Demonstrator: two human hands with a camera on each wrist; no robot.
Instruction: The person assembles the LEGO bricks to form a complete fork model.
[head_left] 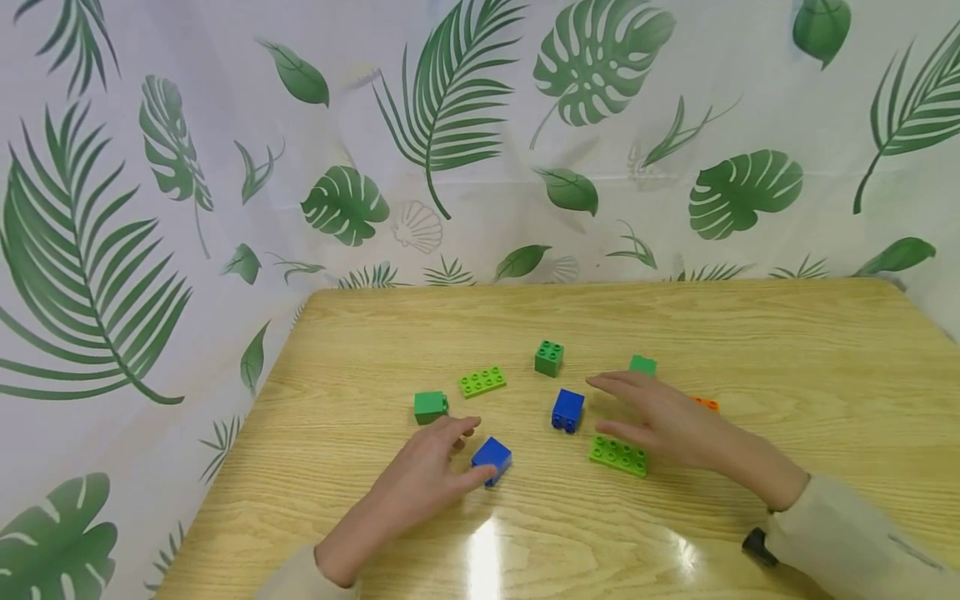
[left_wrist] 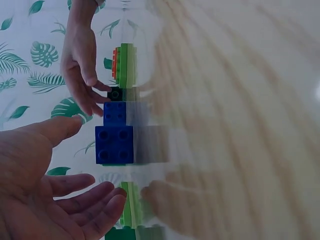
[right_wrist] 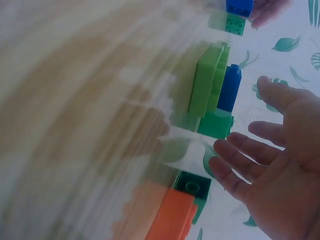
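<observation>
The blue plastic building block (head_left: 492, 455) lies on its side on the bench (head_left: 787, 350) just right of your left hand (head_left: 420, 471), its four studs (left_wrist: 103, 135) turned toward it, leaving your right hand (head_left: 666, 417) the farther one, and both hands are relaxed, gripping nothing.

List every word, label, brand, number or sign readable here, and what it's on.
None can be read.
Backdrop: leaf and shell prints, no lettering seen.
Blue block by the left hand and lime plate by the right hand: any marking is too small to tell.
Right sleeve: dark streak, too unclear to read.
</observation>
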